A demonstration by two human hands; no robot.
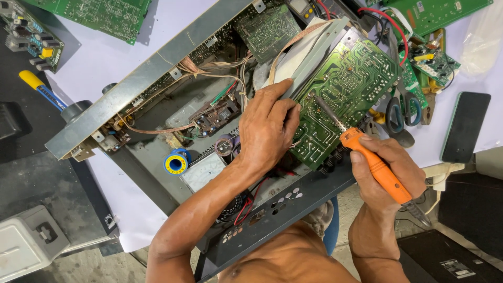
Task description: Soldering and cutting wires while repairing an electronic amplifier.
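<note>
An opened grey metal chassis (141, 78) lies on the white-covered table, with wires and boards inside. A green circuit board (351, 78) is tilted up out of it, solder side toward me. My left hand (267, 128) rests on that board's left edge, fingers pressed on it. My right hand (390, 173) grips an orange-handled soldering iron (374, 165); its metal tip (319, 105) touches the green board near its middle. A spool of solder wire (176, 161) with a blue and yellow rim sits inside the chassis, left of my left forearm.
More green boards (105, 15) lie at the top left and top right (435, 13). Scissors (403, 112) and a dark phone (465, 126) lie to the right. A yellow-handled screwdriver (36, 86) is at the left. A grey box (29, 246) sits bottom left.
</note>
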